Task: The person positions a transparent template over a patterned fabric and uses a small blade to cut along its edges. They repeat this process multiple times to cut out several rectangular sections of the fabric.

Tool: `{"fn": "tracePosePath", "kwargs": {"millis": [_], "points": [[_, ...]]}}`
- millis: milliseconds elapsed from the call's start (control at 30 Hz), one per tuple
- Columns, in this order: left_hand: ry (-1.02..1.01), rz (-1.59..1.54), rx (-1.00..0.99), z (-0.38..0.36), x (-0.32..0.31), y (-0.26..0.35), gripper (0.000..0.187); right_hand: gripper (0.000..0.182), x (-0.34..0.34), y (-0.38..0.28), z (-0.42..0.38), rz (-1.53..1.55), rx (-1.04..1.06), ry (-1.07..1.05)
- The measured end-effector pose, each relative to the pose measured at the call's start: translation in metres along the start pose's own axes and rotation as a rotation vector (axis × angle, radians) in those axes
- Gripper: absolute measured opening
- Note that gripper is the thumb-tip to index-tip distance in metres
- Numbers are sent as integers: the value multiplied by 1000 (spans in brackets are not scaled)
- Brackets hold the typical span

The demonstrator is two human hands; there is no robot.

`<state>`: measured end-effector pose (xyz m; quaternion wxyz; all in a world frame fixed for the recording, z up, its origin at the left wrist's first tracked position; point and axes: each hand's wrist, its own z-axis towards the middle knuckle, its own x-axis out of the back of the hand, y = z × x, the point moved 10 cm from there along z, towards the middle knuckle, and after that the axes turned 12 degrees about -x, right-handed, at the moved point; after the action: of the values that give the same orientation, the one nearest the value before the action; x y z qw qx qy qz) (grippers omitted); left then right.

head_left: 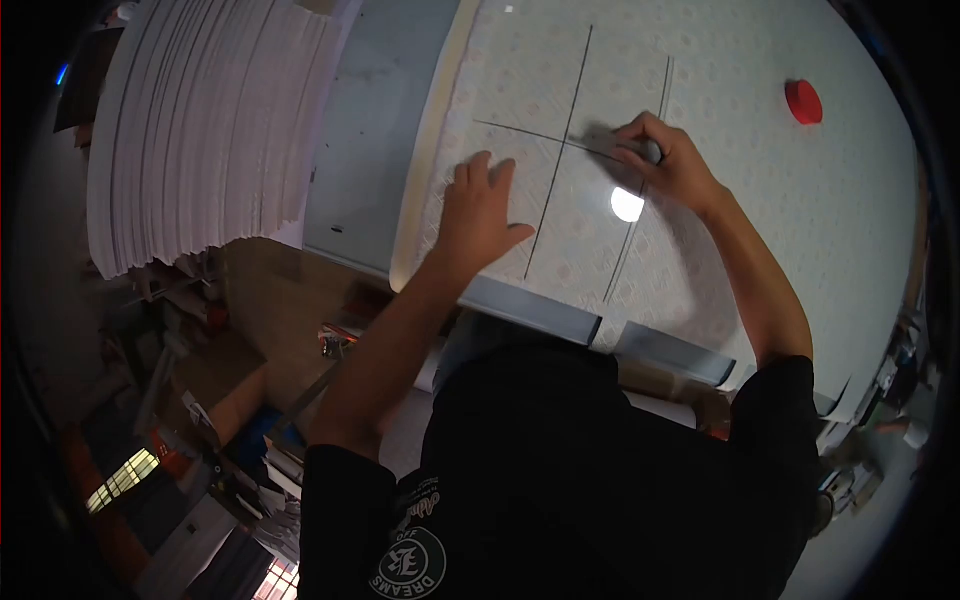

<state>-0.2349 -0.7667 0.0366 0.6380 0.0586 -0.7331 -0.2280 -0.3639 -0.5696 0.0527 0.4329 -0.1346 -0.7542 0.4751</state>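
Note:
A large white patterned sheet [760,190] lies flat on a table, marked with dark straight lines [560,170] that cross each other. My left hand [478,212] rests flat on the sheet near its front edge, fingers spread, holding nothing. Further right, my right hand [668,160] is closed around a small dark tool [652,152], blurred, whose tip touches the sheet beside one of the drawn lines. A bright light spot [627,204] shines on the sheet just below that hand.
A small red round object [803,101] sits on the sheet at the far right. A tall stack of white sheets [200,130] stands to the left. Grey table edge [540,308] runs in front of me. Cluttered boxes and papers [230,400] lie on the floor below.

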Motion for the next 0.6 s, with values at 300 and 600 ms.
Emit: {"fn": "tracePosePath", "kwargs": {"millis": [300,600], "points": [[-193,147,-138,-6,-8,-14,113,23,-81,-17,-177,-244,-28,-236],[-342,295,-162,3,-11,-26,118,33,-90,-17,-204,-343,-48,-154]]}}
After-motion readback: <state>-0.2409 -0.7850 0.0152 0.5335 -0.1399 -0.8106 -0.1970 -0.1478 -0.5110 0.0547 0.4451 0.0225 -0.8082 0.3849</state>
